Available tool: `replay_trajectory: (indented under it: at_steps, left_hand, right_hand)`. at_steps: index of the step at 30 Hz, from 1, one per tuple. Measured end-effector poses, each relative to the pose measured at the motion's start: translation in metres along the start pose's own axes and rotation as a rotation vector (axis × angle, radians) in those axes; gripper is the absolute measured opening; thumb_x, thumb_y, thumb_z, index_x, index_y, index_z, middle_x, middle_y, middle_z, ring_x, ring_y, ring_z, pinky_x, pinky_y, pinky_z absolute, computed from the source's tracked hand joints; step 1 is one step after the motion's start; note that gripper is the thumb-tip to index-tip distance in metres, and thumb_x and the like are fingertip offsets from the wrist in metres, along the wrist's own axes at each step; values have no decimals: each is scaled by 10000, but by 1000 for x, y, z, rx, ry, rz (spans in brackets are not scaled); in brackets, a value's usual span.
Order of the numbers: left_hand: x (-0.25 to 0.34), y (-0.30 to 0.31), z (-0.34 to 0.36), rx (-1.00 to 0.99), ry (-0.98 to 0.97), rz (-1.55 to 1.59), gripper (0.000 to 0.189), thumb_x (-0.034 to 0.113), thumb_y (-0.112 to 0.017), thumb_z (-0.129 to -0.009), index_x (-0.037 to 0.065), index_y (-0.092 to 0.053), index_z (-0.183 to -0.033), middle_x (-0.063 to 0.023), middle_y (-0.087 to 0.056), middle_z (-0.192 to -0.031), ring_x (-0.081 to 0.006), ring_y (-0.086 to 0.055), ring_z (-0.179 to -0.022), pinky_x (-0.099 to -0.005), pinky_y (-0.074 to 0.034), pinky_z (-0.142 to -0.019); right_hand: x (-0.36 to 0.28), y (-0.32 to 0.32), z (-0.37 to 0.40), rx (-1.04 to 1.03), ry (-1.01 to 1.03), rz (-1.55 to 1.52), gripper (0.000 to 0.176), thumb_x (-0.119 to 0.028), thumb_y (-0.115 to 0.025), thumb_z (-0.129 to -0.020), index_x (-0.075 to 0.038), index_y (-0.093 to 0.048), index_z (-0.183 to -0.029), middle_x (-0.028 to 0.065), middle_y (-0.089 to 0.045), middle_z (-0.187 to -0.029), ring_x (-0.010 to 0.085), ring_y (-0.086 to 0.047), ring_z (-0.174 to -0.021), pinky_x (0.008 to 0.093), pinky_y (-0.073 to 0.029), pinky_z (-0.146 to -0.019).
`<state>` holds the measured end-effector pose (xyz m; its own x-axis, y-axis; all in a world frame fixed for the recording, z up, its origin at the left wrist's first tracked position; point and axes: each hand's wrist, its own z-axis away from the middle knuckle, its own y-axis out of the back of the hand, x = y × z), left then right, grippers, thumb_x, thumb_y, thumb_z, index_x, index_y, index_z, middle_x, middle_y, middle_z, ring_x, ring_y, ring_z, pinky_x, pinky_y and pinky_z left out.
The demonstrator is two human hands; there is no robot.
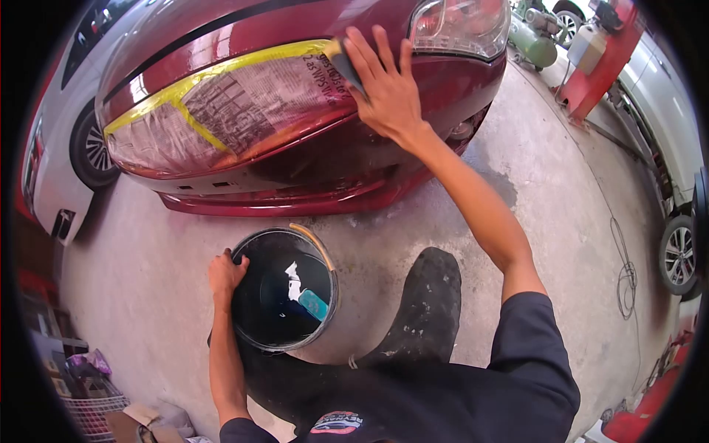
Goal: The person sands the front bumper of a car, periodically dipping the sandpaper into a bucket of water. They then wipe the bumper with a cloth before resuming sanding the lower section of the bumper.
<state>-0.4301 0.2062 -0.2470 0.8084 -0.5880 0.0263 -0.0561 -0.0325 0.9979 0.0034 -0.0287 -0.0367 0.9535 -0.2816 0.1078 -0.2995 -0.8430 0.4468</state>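
Observation:
My right hand [385, 90] is pressed against the front bumper [325, 159] of a dark red car, just below the headlight [459, 28]. Under its fingers is a dark, flat sanding pad [347, 68] with a yellowish edge. Left of it, newspaper [236, 100] covers the grille area, held by yellow tape [199, 72]. My left hand [227, 275] grips the rim of a black bucket [334, 289] on the floor, fingers curled over the edge. Dark water fills the bucket's bottom, where a teal block [314, 304] lies.
A silver car [74, 140] stands at the left, another pale car [665, 111] at the right. A red lift post [602, 66] and a green compressor tank [533, 46] are at the back right. A cable [626, 277] lies on the floor. Boxes [148, 424] sit lower left.

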Motion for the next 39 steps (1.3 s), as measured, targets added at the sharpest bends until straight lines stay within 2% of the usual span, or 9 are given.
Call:
replay_trajectory:
  at_steps: [3, 8, 12, 19, 24, 28, 31, 35, 39]
  left_hand:
    - [6, 10, 4, -13, 19, 28, 523, 465, -737, -845, 0, -738, -1085, -297, -742, -945, -474, -729, -927, -541, -597, -845]
    - [1, 5, 1, -30, 5, 42, 530, 458, -740, -845, -2, -739, -1108, -295, -741, -965, -471, -728, -928, -538, -600, -843]
    - [-1, 4, 0, -37, 15, 62, 544, 458, -744, -842, 0, -741, -1135, -291, -742, -978, -466, -729, -936, -535, -600, -847]
    - [-4, 3, 1, -36, 4, 66, 538, 473, -743, -842, 9, -746, -1116, -288, -742, -980, -455, -730, -952, -536, -597, -854]
    - [-5, 3, -1, -55, 3, 81, 519, 471, -741, -846, 7, -743, -1079, -280, -745, -980, -454, -732, -947, -539, -598, -845]
    - [-5, 12, 5, -45, -3, 75, 515, 466, -741, -850, 1, -740, -1072, -280, -744, -973, -455, -731, -943, -537, -599, -842]
    - [-7, 4, 4, -27, 3, 100, 512, 463, -744, -850, -3, -741, -1063, -282, -743, -963, -455, -730, -941, -534, -599, -841]
    - [-8, 0, 0, -22, -7, 118, 514, 464, -751, -846, -1, -745, -1065, -282, -743, -956, -453, -731, -937, -533, -599, -844]
    - [-8, 5, 2, -48, -11, 111, 511, 463, -756, -843, 2, -750, -1062, -285, -742, -959, -455, -731, -937, -532, -599, -848]
  right_hand:
    - [2, -5, -32, -11, 34, 53, 729, -314, -668, -959, -125, -396, -1609, 32, -346, -1707, 338, -221, -1606, 644, -148, -1265]
    - [7, 9, 44, -109, -37, 117, 746, -294, -679, -941, -106, -390, -1603, 63, -353, -1697, 360, -236, -1592, 674, -141, -1256]
    - [-4, -2, -47, -27, 75, 50, 685, -299, -641, -980, -95, -407, -1591, 63, -371, -1688, 360, -272, -1580, 674, -173, -1245]
    - [-5, 16, 12, -90, -23, 78, 708, -319, -611, -1005, -42, -367, -1608, 107, -320, -1716, 373, -228, -1603, 637, -140, -1268]
    - [-10, -7, -74, -37, 144, 77, 691, -298, -622, -986, -25, -391, -1577, 119, -398, -1663, 383, -316, -1555, 636, -218, -1246]
    - [10, 19, -10, -133, 49, 71, 717, -281, -602, -998, -35, -337, -1618, 132, -345, -1699, 373, -240, -1599, 624, -161, -1272]
    - [-5, 15, -10, -73, -14, 32, 721, -276, -583, -1004, -27, -319, -1626, 150, -326, -1707, 358, -215, -1612, 624, -133, -1279]
    - [-33, -17, -87, -137, 220, -42, 733, -327, -575, -1013, 1, -320, -1617, 162, -331, -1701, 396, -258, -1588, 598, -175, -1279]
    - [-24, -9, -73, -115, 221, -35, 744, -345, -570, -1017, 24, -315, -1611, 198, -323, -1694, 416, -272, -1577, 566, -195, -1282]
